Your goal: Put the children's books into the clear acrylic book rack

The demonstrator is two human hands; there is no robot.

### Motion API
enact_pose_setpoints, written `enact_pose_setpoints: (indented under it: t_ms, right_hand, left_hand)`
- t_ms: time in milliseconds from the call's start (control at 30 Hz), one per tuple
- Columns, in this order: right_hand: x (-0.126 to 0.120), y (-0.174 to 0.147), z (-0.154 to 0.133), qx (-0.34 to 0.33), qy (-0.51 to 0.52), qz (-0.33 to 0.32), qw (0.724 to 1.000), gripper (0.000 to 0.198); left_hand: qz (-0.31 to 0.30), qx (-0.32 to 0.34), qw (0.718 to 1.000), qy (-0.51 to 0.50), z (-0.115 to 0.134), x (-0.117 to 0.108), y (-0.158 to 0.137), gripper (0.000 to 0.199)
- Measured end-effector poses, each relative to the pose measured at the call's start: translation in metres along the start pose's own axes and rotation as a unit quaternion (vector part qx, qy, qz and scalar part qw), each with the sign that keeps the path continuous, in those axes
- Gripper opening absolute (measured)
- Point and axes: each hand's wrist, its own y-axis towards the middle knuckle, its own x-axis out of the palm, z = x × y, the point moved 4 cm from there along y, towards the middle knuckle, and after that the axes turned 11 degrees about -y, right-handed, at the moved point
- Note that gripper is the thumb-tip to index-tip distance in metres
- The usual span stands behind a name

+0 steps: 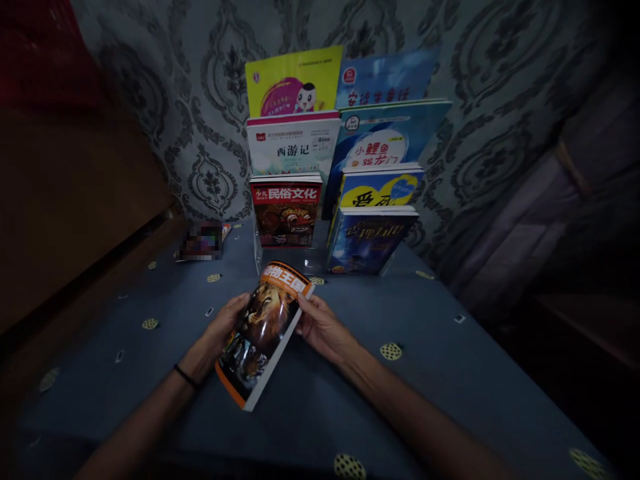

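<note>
Between my two hands is a tilted paperback book [267, 317] with a lion on its black and orange cover, held above the table. My left hand [231, 319] grips its left edge, the fingers hidden behind the cover. On the right edge, near the top corner, my right hand [320, 323] pinches the book, thumb on the front. Just beyond it a clear stand [305, 259] carries books in tiers. A red book [286, 212] is at its front left and a dark blue book [370, 241] at its front right.
Behind those stand a white book [295, 145], a yellow book [295, 80] and several blue ones. Another small book [203, 241], partly blurred, lies at the back left of the blue patterned table [165, 373]. Wallpaper backs the table; a curtain [540, 200] hangs at right.
</note>
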Motion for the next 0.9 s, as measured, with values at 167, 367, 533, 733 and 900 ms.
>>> enact_pose_setpoints:
  t_ms: [167,367,533,733,900]
  right_hand:
    - [-0.013,0.004,-0.006,-0.021,-0.052,0.040,0.998,0.042]
    - [-0.019,0.005,-0.016,-0.064,-0.192,0.052,0.978,0.043]
    - [-0.024,0.004,-0.007,-0.024,-0.263,0.011,0.965,0.050]
    - [-0.018,0.008,-0.024,-0.090,-0.304,-0.030,0.948,0.058]
    - [-0.013,0.007,-0.045,-0.200,-0.445,0.014,0.873,0.048]
  left_hand:
    - [0.008,0.039,0.999,0.005,0.009,0.004,-0.001,0.047]
    - [0.027,0.113,0.990,0.077,0.037,0.007,-0.008,0.055]
    - [0.026,0.138,0.982,0.124,0.034,0.004,-0.004,0.055]
    - [-0.007,0.202,0.968,0.148,0.043,0.005,0.007,0.051]
    - [-0.017,0.291,0.916,0.274,0.064,0.015,0.001,0.049]
